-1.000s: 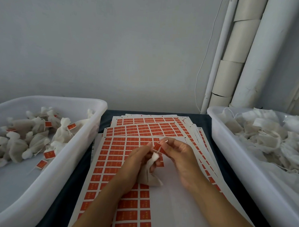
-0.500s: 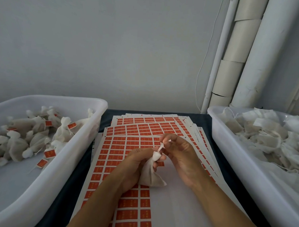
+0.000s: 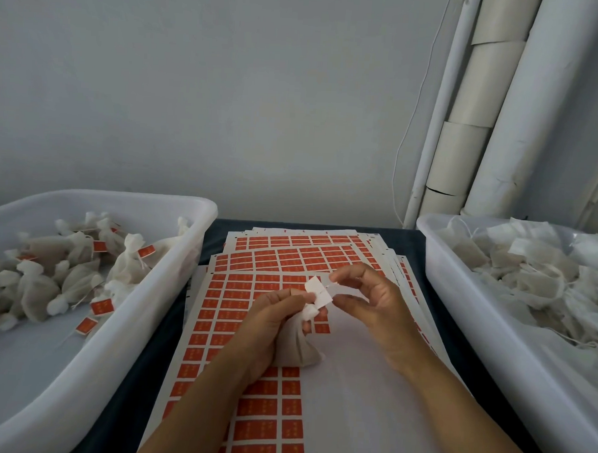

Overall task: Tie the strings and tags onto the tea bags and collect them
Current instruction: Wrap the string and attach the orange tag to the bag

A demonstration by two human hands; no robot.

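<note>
Dark tabletop (image 3: 410, 241) against a plain grey wall, seen from above your hands.

Item in work — one tea bag (image 3: 294, 346), centre of frame, its gathered neck gripped by your left hand (image 3: 269, 324) with fingers curled round it. Just above the neck sits a small white tag (image 3: 318, 291); it shows its blank side. Your right hand (image 3: 373, 305) is at the tag's right edge, thumb and forefinger narrowed as if pinching the string, which is too thin to confirm.

Under both hands: sheets of orange labels (image 3: 253, 293), partly peeled at lower right. Print on them is too small to read.

Done — the left bin (image 3: 114, 338), at the frame's left edge, holds a modest heap of tied, tagged bags. Left to do: the right bin (image 3: 491, 337) is heaped with untied bags, so by my estimate most of the work remains.
</note>
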